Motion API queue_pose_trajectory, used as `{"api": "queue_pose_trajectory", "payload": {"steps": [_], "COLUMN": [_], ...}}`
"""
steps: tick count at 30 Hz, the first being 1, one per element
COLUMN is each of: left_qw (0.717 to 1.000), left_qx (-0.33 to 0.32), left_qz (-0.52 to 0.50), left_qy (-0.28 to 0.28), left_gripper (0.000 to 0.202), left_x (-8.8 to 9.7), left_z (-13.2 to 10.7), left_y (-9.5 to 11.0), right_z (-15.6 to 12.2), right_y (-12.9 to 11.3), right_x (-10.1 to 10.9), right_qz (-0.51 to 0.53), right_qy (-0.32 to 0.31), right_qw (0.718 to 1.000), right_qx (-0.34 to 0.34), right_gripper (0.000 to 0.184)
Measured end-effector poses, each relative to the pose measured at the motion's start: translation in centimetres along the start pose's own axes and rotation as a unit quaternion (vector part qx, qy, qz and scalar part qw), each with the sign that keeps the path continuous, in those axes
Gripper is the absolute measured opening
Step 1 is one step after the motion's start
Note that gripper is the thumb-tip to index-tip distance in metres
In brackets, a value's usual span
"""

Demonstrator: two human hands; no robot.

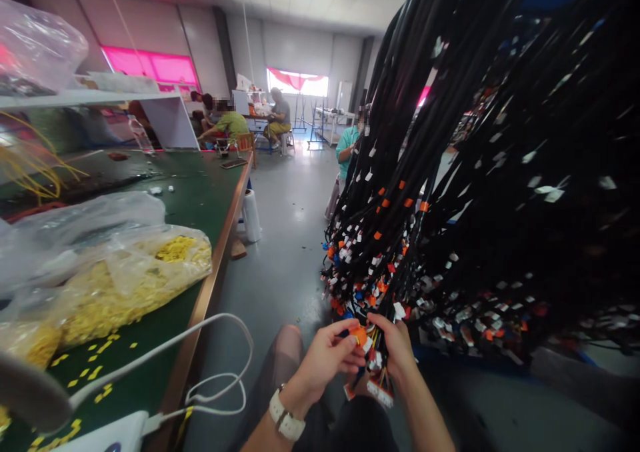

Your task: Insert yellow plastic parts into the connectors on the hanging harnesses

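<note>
No text I can read anywhere in view. Marked surfaces, by clock from view centre:
- 10 o'clock: bottle (140,135), reddish label, wording too small.
- 8 o'clock: white device (113,432), dark round mark cut by the lower edge; can't make it out.
- 3 o'clock: white tags (553,192) among black cables (395,115), blurred, any print lost.
- Between 2 and 3: orange bands (424,207) on the cables, no legible lettering.
- 5 o'clock: orange piece (359,335) in my left hand (327,357), nothing readable.

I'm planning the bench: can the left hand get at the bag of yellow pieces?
Probably not directly: the left hand holds an orange part, and a white cable seems to loop between hand and bag.
</note>
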State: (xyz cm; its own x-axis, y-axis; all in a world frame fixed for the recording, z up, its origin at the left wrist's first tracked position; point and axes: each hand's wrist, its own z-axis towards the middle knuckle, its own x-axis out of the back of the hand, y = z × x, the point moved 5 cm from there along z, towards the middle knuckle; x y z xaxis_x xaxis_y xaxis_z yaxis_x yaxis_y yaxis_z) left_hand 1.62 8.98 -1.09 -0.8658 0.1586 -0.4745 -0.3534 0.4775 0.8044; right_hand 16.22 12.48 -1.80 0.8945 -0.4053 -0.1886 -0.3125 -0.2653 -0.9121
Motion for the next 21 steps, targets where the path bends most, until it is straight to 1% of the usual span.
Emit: {"api": "queue_pose_trajectory", "payload": {"steps": [3,10,17,21], "left_qw": [0.998,0.983,0.973,0.971], "left_qx": [0.007,0.03,0.035,0.044], "left_qz": [-0.06,-0.179,-0.225,-0.233], "left_qy": [-0.016,-0.032,-0.032,-0.015], "left_gripper": [0.049,0.029,0.019,0.017], "left_x": [-0.4,-1.1,-1.5,-1.2], "left_z": [-0.2,-0.3,-0.6,-0.6], "left_y": [-0.2,-0.1,0.5,0.8], "right_z": [-0.1,-0.7,-1.5,-2.1], "right_y": [-0.1,-0.1,-0.5,-0.6], "right_x": [0.0,-0.5,-0.7,-1.2], "right_qz": [-0.007,-0.001,0.006,0.036], "right_qy": [0.002,-0.023,-0.03,-0.066], "right_qw": [1.0,1.0,0.999,0.997], "right_qx": [0.001,0.002,-0.011,-0.018], "right_gripper": [0.019,0.019,0.021,0.03]}}
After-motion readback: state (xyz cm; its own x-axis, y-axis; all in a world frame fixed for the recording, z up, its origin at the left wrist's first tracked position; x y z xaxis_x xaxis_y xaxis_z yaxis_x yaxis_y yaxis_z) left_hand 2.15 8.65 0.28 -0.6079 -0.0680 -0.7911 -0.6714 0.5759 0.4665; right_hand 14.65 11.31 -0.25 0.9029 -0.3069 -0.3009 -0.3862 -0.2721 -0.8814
